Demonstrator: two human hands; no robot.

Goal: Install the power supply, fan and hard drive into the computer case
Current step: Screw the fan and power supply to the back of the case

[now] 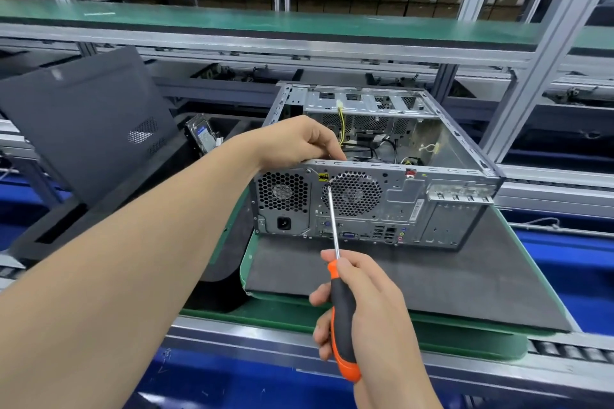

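1. Since the side panel (89, 123) leans well left of the L hand (299, 143), off the box, the computer case (382, 176) lies open on its side w/ its rear panel facing the person.
2. Hard drive (201, 136) sits propped up outside the case, just left of the L wrist. It's not fitted yet, by the look of it.
3. L hand: fingers curled over the case's top rear edge, gripping it. Prob. bracing the case.
4. Power supply (282, 199) shows behind the hex grille directly under the L hand, mains socket below it. It seems to be in place already, but its screws are too small to check.
5. Fan (354, 191) sits behind the round grille, below and right of the L hand, straight ahead of the R hand (372, 302).
6. Screwdriver (344, 325): R hand's fingers are closed round the orange/black handle. Shaft runs up and away from that hand, tip at the grille's upper-left corner.
7. Step in hand, IMO: driving a fan screw thru the rear panel. Can't tell whether a screw is on the tip.
8. Next move needs the tip square in the screw head, then push + turn. Meanwhile the L hand stops the case sliding on the grey mat (432, 276). After that come the other fan corners, then the drive.
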